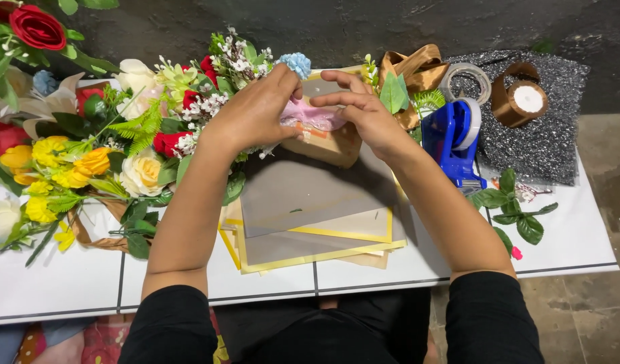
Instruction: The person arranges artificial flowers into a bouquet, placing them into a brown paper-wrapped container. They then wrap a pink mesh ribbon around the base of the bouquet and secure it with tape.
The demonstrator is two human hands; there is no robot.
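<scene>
Pinching a pink flower [312, 116] between both hands, left [256, 111] and right [364, 111], fingers closed, above grey card sheets [310, 202].

A stack of card sheets [310, 216] lies mid-table [579, 236]. Left of it sprawls a heap of artificial flowers [121, 148]; right of it stands a tape dispenser [454, 141], with a foam sheet [552, 145] behind, bearing a ribbon roll [522, 101].
</scene>
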